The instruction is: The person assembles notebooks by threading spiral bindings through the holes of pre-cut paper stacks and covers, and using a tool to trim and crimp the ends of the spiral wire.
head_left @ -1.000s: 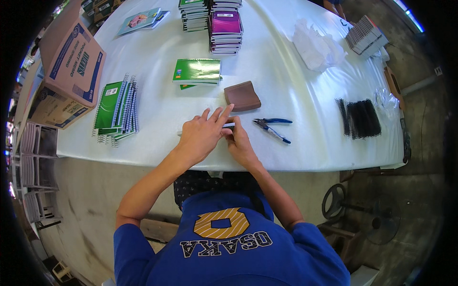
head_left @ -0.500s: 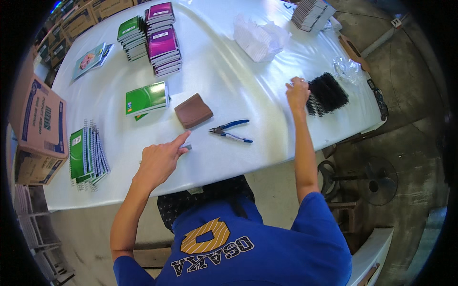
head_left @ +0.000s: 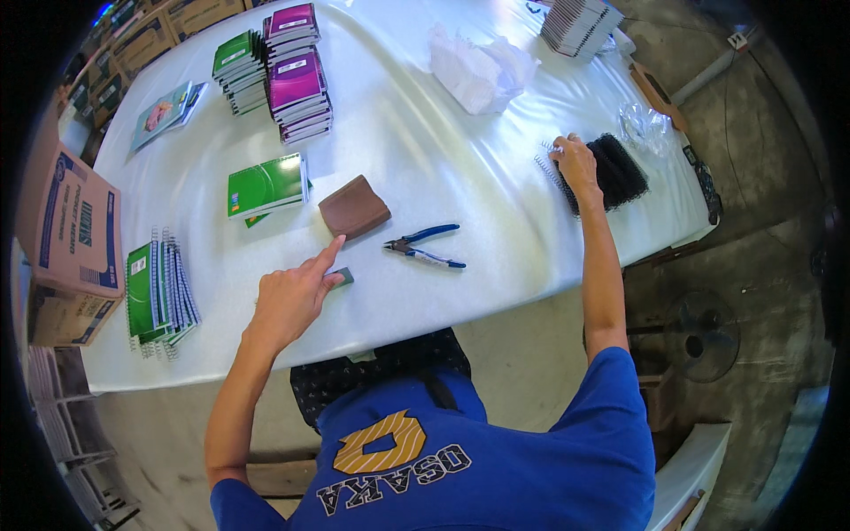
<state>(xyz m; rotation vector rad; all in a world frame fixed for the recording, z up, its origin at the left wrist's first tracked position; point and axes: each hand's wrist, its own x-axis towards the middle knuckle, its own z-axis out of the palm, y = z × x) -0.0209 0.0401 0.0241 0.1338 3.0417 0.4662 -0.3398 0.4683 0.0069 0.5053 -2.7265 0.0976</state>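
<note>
A cardboard carton [head_left: 75, 232] stands at far left; a dark fan [head_left: 701, 338], lower right.

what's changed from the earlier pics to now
The right hand moved away from the left hand, rightward to the black coils; whether it grips one is unclear. The left hand stayed by the brown block; the pliers and green notebooks stayed put, though the view turned.

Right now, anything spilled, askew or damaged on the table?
Nothing looks spilled or clearly damaged. Only untidy: green spiral notebooks at left sit fanned, edges not lined up, and thin white sheeting toward the far side lies crumpled.
</note>
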